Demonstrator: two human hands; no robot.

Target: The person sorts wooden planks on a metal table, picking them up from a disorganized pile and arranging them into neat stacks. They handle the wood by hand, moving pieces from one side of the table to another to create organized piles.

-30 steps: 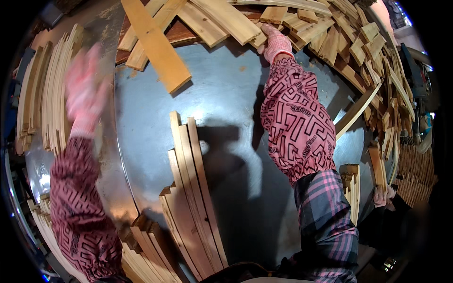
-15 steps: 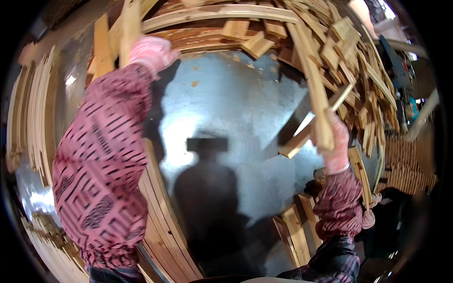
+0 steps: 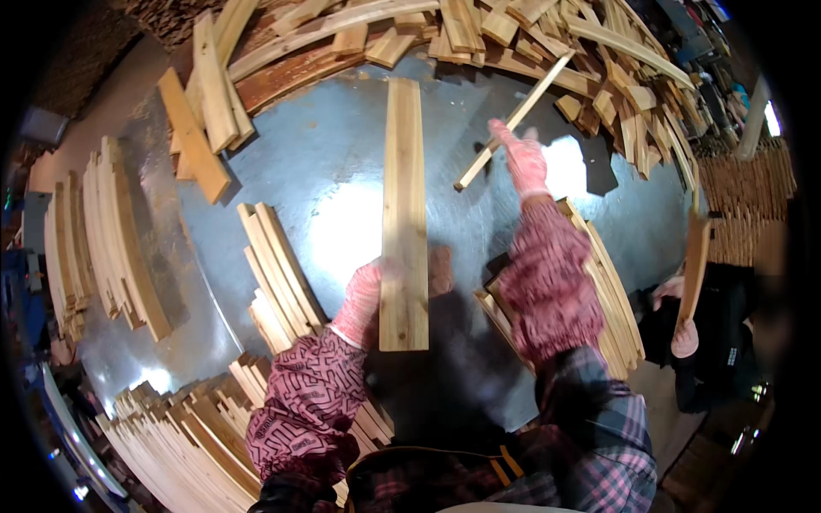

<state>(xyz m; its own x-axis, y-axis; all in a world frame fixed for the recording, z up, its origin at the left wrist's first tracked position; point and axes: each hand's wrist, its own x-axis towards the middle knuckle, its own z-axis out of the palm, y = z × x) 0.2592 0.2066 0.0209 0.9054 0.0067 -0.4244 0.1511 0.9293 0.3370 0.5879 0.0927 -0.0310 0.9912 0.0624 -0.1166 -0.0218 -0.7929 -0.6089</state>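
Board (image 3: 404,197) now upright mid-frame, left hand (image 3: 363,301) closed on its lower left edge. Right hand (image 3: 523,161), off the piece it held, is at the stick (image 3: 534,97), upper right, fingers part-spread; can't tell if gripping. Handling now split between hands.

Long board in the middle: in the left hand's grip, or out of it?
In: the left hand clasps the board by its left edge, toward the end nearer the person.

long flat pale-yellow board (image 3: 404,205): wood, smooth, matt | broad blue-grey worktop (image 3: 295,145): metal, glossy | pink-and-white gloves (image 3: 526,162): knitted cloth, matt | black-patterned pink oversleeves (image 3: 308,398): wrinkled cloth
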